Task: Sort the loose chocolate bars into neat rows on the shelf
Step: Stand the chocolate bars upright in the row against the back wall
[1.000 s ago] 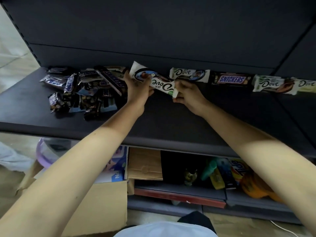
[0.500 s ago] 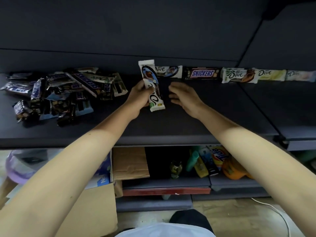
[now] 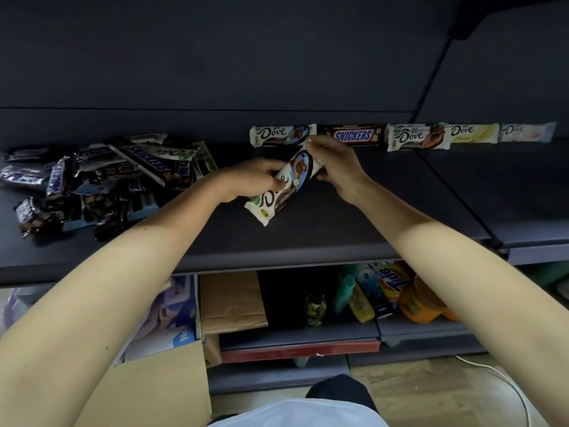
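Dark grey metal shelving [image 3: 354,229] fills our view. We grip a white Dove bar with a blue and brown wrapper [image 3: 284,188] between both hands, tilted above the board: our left hand [image 3: 255,180] closes its fingers round its middle, our right hand [image 3: 335,163] pinches its upper end. Along the back wall lies a row: a white Dove bar [image 3: 281,135], a brown Snickers bar [image 3: 352,135], then three more pale Dove bars [image 3: 468,135] end to end. At the left sits a loose heap of dark Snickers and Dove bars [image 3: 101,180].
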`<state>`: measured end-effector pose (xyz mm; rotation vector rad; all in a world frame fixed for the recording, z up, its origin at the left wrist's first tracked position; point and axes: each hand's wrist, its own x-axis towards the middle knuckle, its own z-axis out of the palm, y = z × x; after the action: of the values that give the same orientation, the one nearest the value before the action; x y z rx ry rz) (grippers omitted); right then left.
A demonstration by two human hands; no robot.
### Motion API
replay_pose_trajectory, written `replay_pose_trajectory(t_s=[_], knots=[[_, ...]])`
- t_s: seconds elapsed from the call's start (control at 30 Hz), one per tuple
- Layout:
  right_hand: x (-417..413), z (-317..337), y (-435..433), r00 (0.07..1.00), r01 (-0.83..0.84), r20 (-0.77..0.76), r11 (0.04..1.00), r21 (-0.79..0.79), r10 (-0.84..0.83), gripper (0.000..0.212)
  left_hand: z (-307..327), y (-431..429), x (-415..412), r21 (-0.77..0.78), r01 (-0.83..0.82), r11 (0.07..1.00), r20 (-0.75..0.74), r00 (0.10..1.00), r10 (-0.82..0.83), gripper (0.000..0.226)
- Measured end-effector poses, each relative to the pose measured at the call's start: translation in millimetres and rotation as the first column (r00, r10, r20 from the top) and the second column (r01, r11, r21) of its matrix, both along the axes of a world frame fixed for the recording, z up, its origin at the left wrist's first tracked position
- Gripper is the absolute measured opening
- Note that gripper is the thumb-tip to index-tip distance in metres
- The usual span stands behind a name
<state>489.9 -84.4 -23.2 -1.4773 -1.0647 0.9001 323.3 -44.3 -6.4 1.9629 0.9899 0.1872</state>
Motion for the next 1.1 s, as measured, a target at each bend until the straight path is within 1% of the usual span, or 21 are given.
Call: replay_pose_trajectory(t_s=[0.1, 0.17, 0.23, 0.3, 0.4, 0.47, 0.5, 0.57, 0.63, 0.73, 0.77, 0.87, 0.93, 1.03, 1.1], knots=[[2, 2, 1, 0.997, -0.030, -0.067, 0.999, -0.023, 0.028, 0.007, 2, 4, 2, 0.077, -0.064, 0.995, 0.065, 0.996, 0.059, 0.038], [3, 0, 2, 0.988, 0.017, -0.155, 1.000, 0.000, -0.017, 0.009, -2, 10, 2, 0.093, -0.155, 0.983, 0.150, 0.979, 0.141, 0.038], [6, -1, 4, 0.958, 0.102, -0.270, 0.995, 0.002, -0.097, 0.010, -6, 17, 2, 0.087, -0.261, 0.961, 0.216, 0.947, 0.238, 0.037], [8, -3, 7, 0.914, 0.172, -0.370, 0.985, -0.017, -0.166, 0.010, -11, 24, 1, 0.036, -0.369, 0.929, 0.271, 0.898, 0.346, 0.039], [8, -6, 12, 0.886, 0.227, -0.411, 0.974, -0.016, -0.213, 0.009, -17, 29, 2, -0.169, -0.483, 0.859, 0.376, 0.774, 0.509, 0.040], [7, -10, 17, 0.890, 0.250, -0.393, 0.968, -0.005, -0.232, 0.008, -21, 29, 3, -0.287, -0.508, 0.812, 0.420, 0.695, 0.584, 0.033], [6, -11, 20, 0.902, 0.256, -0.358, 0.967, -0.002, -0.240, 0.012, -22, 29, 4, -0.313, -0.522, 0.793, 0.441, 0.660, 0.608, 0.030], [5, -14, 25, 0.934, 0.264, -0.245, 0.964, -0.019, -0.260, 0.020, -25, 29, 6, -0.306, -0.562, 0.768, 0.483, 0.604, 0.634, 0.028], [5, -15, 30, 0.949, 0.282, -0.133, 0.958, -0.057, -0.287, 0.020, -27, 31, 7, -0.291, -0.599, 0.746, 0.513, 0.561, 0.650, 0.030], [6, -18, 37, 0.954, 0.280, -0.085, 0.957, -0.078, -0.286, 0.023, -27, 36, 11, -0.289, -0.641, 0.711, 0.524, 0.516, 0.678, 0.032], [5, -19, 39, 0.959, 0.267, -0.074, 0.960, -0.087, -0.273, 0.022, -27, 37, 12, -0.282, -0.655, 0.701, 0.524, 0.507, 0.684, 0.030], [5, -20, 45, 0.977, 0.212, -0.011, 0.972, -0.103, -0.214, 0.026, -26, 43, 15, -0.254, -0.676, 0.692, 0.502, 0.519, 0.692, 0.020], [7, -20, 51, 0.982, 0.186, 0.033, 0.976, -0.116, -0.183, 0.029, -30, 49, 15, -0.235, -0.687, 0.688, 0.475, 0.536, 0.698, 0.029], [8, -19, 62, 0.987, 0.151, 0.073, 0.978, -0.143, -0.142, 0.028, -34, 56, 14, -0.207, -0.688, 0.695, 0.444, 0.567, 0.694, 0.021], [8, -18, 69, 0.987, 0.139, 0.099, 0.978, -0.155, -0.124, 0.029, -34, 58, 15, -0.180, -0.693, 0.698, 0.428, 0.584, 0.690, 0.029]])
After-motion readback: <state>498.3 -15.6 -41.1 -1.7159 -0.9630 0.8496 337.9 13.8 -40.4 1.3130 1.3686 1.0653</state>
